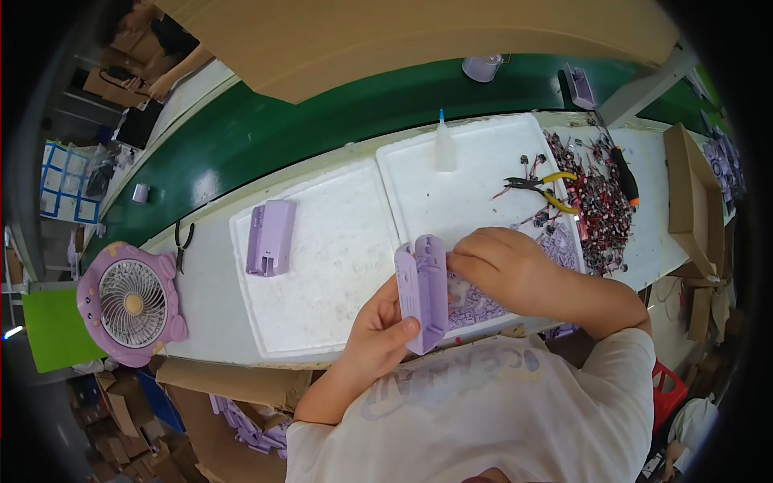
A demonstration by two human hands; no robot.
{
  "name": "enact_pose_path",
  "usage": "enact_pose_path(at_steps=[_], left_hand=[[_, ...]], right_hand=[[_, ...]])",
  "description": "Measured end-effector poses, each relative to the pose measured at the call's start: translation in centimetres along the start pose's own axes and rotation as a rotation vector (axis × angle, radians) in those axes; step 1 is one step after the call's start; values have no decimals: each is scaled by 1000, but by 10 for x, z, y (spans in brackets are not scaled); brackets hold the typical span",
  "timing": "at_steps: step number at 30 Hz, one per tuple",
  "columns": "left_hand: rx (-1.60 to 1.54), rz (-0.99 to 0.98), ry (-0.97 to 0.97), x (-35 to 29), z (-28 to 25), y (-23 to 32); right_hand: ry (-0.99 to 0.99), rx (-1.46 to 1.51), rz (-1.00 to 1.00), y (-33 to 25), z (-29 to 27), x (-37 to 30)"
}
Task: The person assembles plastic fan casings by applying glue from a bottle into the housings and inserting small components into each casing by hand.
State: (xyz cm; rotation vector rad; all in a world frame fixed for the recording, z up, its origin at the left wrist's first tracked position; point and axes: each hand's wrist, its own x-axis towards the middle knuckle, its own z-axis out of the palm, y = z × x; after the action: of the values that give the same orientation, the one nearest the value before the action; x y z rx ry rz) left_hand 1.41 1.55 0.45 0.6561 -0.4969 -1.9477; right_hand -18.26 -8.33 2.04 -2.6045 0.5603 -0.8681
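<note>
My left hand (377,336) is wrapped round a light purple plastic housing (424,298), an open-sided long shell held tilted up in front of my chest. At the housing's upper right end, my right hand (509,270) has thumb and fingers pinched together. Whatever sits between those fingertips is hidden. Below the right hand, many small purple plastic pieces (562,248) lie on the right white foam tray (419,189). Two more purple housings (271,237) appear to lie side by side on the left foam tray (322,310).
Yellow-handled pliers (551,189), a blue-tipped bottle (444,151), a heap of small wired components (600,217) and a screwdriver (625,175) occupy the right side. Leftward are black-handled pliers (183,248) and a purple fan (133,304). A green belt (322,121) runs behind; another person (169,48) works far left.
</note>
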Motion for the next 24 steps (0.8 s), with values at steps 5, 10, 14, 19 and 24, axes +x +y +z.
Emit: enact_pose_path(at_steps=[5, 10, 14, 19, 24], left_hand=[[95, 76, -8, 4, 2, -1], [299, 217, -28, 5, 2, -9], [369, 334, -37, 4, 2, -19], [464, 446, -35, 8, -3, -25], [497, 542, 3, 10, -4, -28]], right_hand=[[86, 129, 77, 1, 1, 4], [206, 548, 231, -18, 2, 14], [238, 547, 229, -22, 13, 15], [280, 546, 210, -24, 21, 13], [297, 612, 270, -27, 23, 14]])
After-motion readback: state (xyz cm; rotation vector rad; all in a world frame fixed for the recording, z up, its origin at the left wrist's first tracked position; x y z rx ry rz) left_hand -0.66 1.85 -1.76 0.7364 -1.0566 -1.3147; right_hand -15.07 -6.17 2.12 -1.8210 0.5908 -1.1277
